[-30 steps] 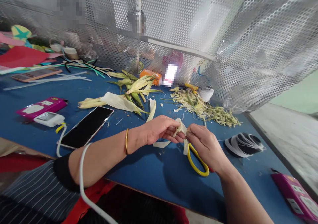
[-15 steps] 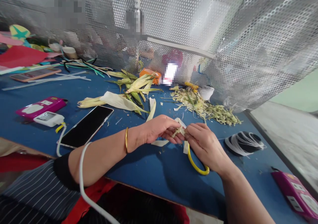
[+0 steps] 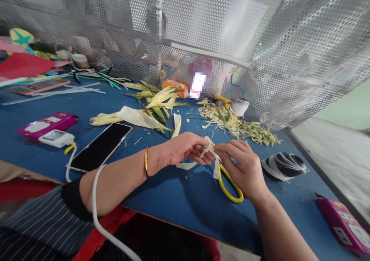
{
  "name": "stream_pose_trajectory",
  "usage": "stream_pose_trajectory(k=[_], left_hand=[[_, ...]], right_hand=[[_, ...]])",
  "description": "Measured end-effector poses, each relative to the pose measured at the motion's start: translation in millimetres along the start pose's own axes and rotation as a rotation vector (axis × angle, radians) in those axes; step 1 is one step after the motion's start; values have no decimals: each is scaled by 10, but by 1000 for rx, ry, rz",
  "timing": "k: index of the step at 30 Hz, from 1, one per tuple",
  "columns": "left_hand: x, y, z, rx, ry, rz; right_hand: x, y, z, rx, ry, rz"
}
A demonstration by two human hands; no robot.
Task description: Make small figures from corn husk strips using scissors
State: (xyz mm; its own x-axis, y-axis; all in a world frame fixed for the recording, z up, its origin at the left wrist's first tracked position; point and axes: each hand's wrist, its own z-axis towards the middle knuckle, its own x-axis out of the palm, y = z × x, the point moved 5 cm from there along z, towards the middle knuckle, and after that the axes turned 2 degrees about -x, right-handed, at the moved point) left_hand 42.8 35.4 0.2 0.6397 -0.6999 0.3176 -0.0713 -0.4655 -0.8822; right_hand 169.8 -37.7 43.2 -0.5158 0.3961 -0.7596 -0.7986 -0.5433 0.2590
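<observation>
Between my hands is a pale, knotted-looking strip of corn husk (image 3: pixel 215 164), one end hanging down. My left hand (image 3: pixel 192 147) pinches it between thumb and fingers, palm partly turned up. From the other side, the fingertips of my right hand (image 3: pixel 241 162) are closed on the strip's edge. Under my right hand lies a pair of scissors with yellow handles (image 3: pixel 235 197); its blades are mostly hidden. A loose husk strip (image 3: pixel 186 165) lies on the table below my left hand, and another husk piece (image 3: pixel 177 124) lies just beyond it.
Corn husks (image 3: pixel 157 99) are heaped behind my hands, with small husk scraps (image 3: pixel 231 122) to their right. A black-and-white thread spool (image 3: pixel 285 166) and magenta power strip (image 3: pixel 343 222) lie right. A phone (image 3: pixel 101 147) lies left. A white cable (image 3: pixel 96 203) crosses my left forearm. Perforated metal (image 3: pixel 202 18) backs the table.
My right hand has lifted slightly and shifted right, its fingers opening up a little from the husk strip. More of the strip and the yellow scissors handle shows now. My left hand stays nearly still.
</observation>
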Motion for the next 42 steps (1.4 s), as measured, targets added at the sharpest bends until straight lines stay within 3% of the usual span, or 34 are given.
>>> stream_pose_trajectory(k=[6, 16, 25, 30, 36, 42], left_hand=[[1, 11, 5, -1, 32, -1], [-6, 27, 18, -9, -8, -23], [6, 67, 44, -54, 41, -37], [30, 64, 34, -44, 43, -38], [21, 65, 32, -26, 28, -23], [50, 27, 8, 27, 109, -17]], right_hand=[[-9, -58, -3, 78, 46, 117], [45, -21, -5, 177, -22, 49], [51, -40, -7, 144, 21, 91], [84, -74, -26, 273, -44, 88], [79, -14, -8, 200, -23, 85], [61, -89, -39, 343, -56, 113]])
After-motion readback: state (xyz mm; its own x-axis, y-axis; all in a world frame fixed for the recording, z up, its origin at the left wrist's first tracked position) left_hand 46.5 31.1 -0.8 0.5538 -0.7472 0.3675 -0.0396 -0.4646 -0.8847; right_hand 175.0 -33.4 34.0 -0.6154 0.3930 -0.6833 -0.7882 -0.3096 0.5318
